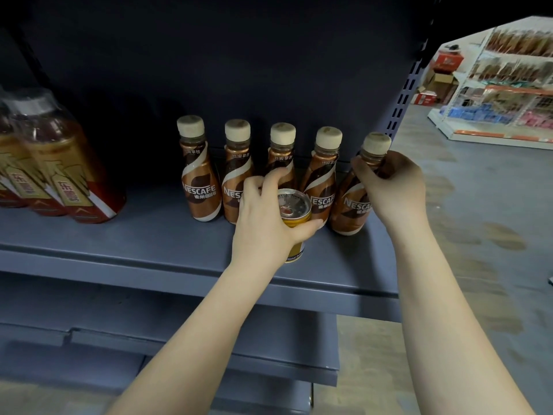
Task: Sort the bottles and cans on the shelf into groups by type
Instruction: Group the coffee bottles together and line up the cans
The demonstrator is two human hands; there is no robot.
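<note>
Several brown Nescafe bottles with cream caps stand in a row on the grey shelf. My right hand grips the rightmost Nescafe bottle around its neck and shoulder, and it leans slightly right. My left hand holds a gold can with a pull-tab top, in front of the row's middle; the can's base is near the shelf surface. The leftmost bottle stands free.
A shrink-wrapped pack of red and gold bottles sits at the shelf's left. Lower grey shelves jut out below. The perforated upright marks the shelf's right end. Beyond lies concrete floor and distant stocked racks.
</note>
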